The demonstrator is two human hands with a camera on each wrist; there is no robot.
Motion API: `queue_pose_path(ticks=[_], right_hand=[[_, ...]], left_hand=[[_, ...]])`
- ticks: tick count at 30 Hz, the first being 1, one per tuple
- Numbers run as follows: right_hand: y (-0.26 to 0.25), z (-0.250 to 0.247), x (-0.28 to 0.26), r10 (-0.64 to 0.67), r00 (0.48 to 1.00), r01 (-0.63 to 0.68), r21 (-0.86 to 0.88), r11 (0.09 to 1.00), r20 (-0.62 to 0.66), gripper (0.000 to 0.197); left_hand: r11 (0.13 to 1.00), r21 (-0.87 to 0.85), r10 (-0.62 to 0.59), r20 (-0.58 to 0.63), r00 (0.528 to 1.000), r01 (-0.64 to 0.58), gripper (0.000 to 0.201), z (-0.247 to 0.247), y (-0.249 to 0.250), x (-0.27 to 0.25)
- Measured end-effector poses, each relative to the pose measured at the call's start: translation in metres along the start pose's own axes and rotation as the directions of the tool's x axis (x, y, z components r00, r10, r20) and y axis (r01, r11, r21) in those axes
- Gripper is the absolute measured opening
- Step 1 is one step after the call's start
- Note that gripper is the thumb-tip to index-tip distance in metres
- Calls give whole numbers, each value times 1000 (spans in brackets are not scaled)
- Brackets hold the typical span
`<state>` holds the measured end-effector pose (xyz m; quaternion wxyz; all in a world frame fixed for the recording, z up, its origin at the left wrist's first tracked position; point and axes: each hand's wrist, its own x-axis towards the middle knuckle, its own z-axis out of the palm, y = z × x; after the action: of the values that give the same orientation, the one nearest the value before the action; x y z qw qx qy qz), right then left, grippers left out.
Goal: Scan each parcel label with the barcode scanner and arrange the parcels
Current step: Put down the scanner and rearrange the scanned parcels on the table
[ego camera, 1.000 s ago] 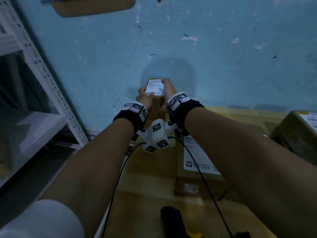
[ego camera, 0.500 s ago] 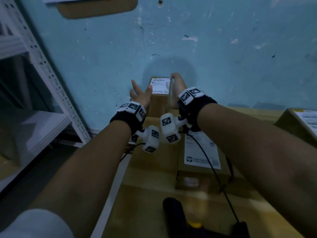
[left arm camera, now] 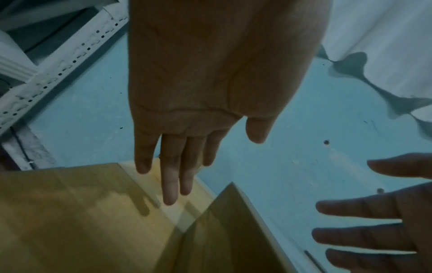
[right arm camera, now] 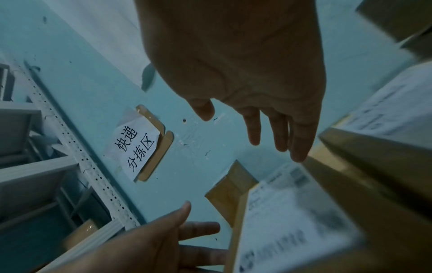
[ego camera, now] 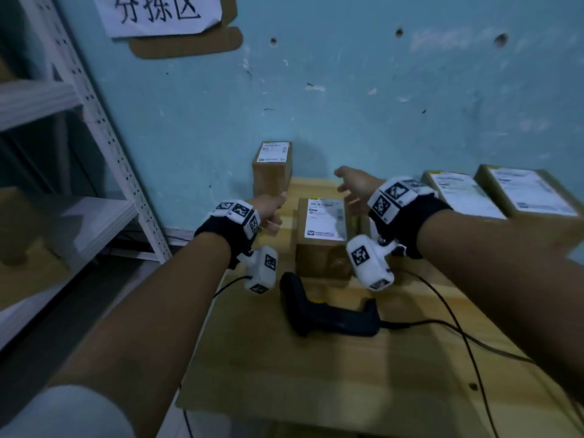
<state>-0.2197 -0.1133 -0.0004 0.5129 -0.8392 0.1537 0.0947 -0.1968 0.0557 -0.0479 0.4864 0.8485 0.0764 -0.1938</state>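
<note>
A small brown parcel [ego camera: 271,175] stands against the blue wall at the table's back left, white label on top. In front of it lies a second labelled parcel [ego camera: 322,238]. My left hand [ego camera: 273,213] hovers open between the two, fingers straight [left arm camera: 170,184] over the boxes. To the right of the second parcel my right hand [ego camera: 347,191] is also open and empty, its fingers spread [right arm camera: 275,133]. The black barcode scanner [ego camera: 328,311] lies on the wooden table [ego camera: 316,374] just in front of the second parcel, with no hand on it.
Two larger labelled parcels [ego camera: 464,197] [ego camera: 534,194] sit side by side at the back right. A white perforated shelf rack [ego camera: 104,137] stands left of the table. A paper sign [ego camera: 161,14] hangs on the wall. Black cables [ego camera: 458,336] trail across the table's right side.
Both hands held the small parcel against the wall, then let it go. They have drawn back and apart, and the scanner and right-hand parcels have come into view.
</note>
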Motion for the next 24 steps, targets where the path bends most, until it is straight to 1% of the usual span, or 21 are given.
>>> queue_pose_path(ticks=[1, 3, 6, 7, 9, 10, 14, 18, 20, 23, 24], right_hand=[[8, -1, -7, 7, 1000, -6, -33, 999, 12, 35], [20, 0, -20, 14, 999, -11, -73, 997, 38, 43], [25, 3, -38, 27, 999, -25, -45, 999, 46, 26], [24, 4, -41, 15, 998, -13, -41, 999, 54, 30], [25, 5, -44, -12, 998, 15, -39, 999, 62, 45], [25, 6, -45, -16, 998, 17, -28, 999, 65, 48], [26, 8, -47, -22, 999, 19, 43, 999, 50, 50], [26, 9, -46, -31, 998, 28, 60, 998, 54, 48], [24, 10, -45, -26, 999, 24, 61, 998, 37, 45], [18, 8, -39, 0, 999, -5, 135, 991, 39, 25], [15, 7, -38, 12, 999, -18, 155, 988, 39, 24]], left_hand=[[1000, 9, -7, 3, 1000, 7, 58, 6, 0, -9], [999, 33, -22, 9, 1000, 22, 54, 15, -1, -22], [999, 33, -35, 33, 999, 34, 54, 26, 2, -37], [999, 28, -35, 39, 999, 34, 55, 29, 4, -40], [999, 24, -31, 40, 999, 30, 57, 34, 7, -41], [999, 31, -29, 35, 999, 28, 57, 36, 8, -41], [999, 27, -25, 4, 1000, 24, 52, 39, 9, -41], [999, -1, -38, 7, 999, 38, 52, 39, 12, -41], [999, -28, -19, -3, 1000, 19, 52, 38, 16, -44], [1000, 10, 28, -27, 999, -28, 49, 34, 29, -44], [998, 42, 37, -37, 999, -35, 48, 33, 33, -45]])
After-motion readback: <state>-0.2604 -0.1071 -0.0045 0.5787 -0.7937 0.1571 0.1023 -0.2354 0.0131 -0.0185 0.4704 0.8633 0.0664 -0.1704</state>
